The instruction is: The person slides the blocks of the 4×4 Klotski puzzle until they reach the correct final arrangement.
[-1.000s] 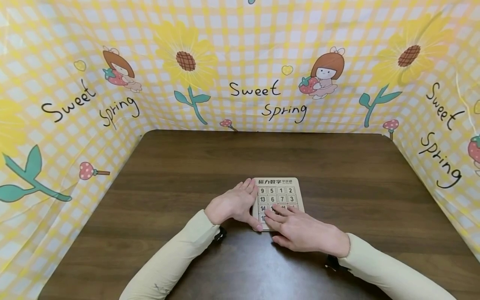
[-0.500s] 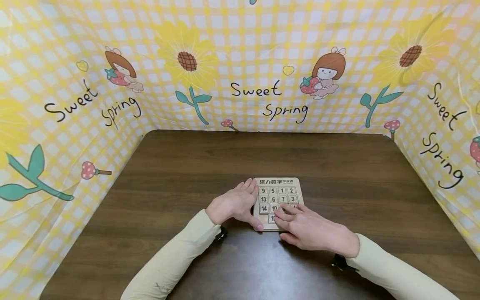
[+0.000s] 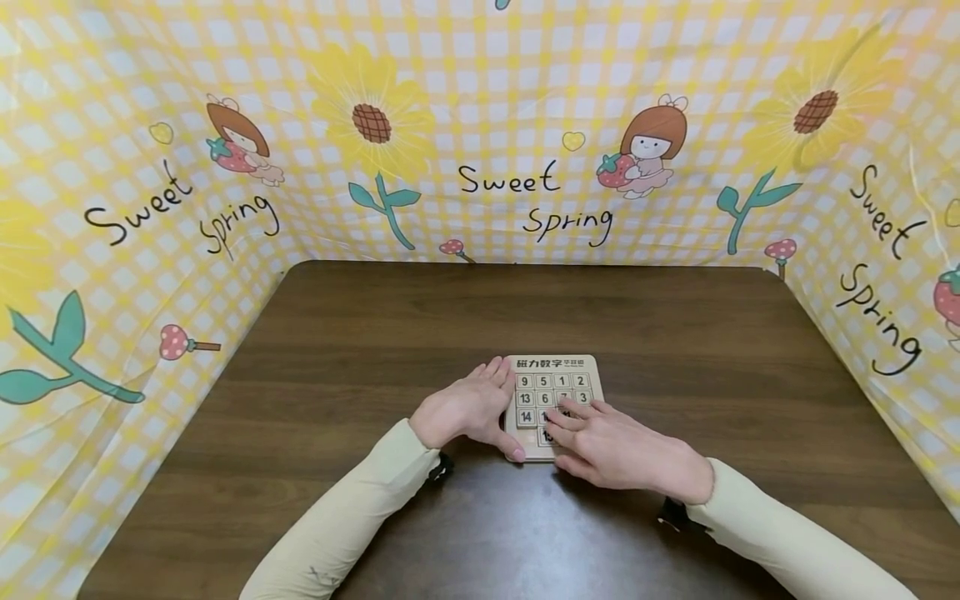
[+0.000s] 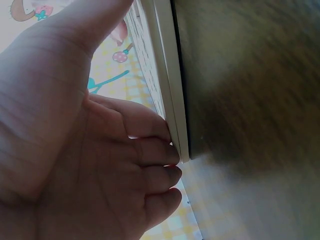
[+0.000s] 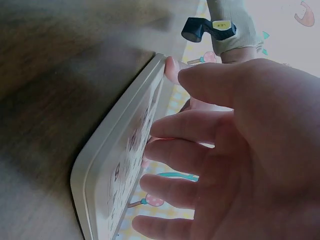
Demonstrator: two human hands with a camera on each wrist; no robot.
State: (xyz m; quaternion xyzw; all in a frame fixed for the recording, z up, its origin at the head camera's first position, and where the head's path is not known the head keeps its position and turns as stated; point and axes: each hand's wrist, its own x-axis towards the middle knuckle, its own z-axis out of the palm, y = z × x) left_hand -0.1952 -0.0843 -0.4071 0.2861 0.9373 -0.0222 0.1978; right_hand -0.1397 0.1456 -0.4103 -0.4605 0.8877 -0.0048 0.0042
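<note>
A pale number sliding puzzle point(image 3: 555, 363) lies flat on the table, its numbered tiles in rows. The bare slot point(image 3: 528, 437) is at the bottom left of the grid, beside the tile 15 point(image 3: 547, 436). My left hand point(image 3: 467, 412) lies along the puzzle's left edge, with the thumb at the near left corner; in the left wrist view its fingers point(image 4: 157, 152) touch the side of the frame. My right hand point(image 3: 618, 446) rests its fingertips on the tiles at lower right, hiding several of them. Its fingers point(image 5: 175, 152) are lightly bent over the tiles in the right wrist view.
The dark wooden table point(image 3: 420, 308) reaches back to a yellow checked cloth point(image 3: 495, 100) with flower prints, which stands round three sides. A small black device point(image 5: 197, 29) sits at the left wrist.
The bottom-row tile has slid right, baring the slot at bottom left. My right hand moved right with it, then shifted slightly away from me over the tiles. The left hand stays put.
</note>
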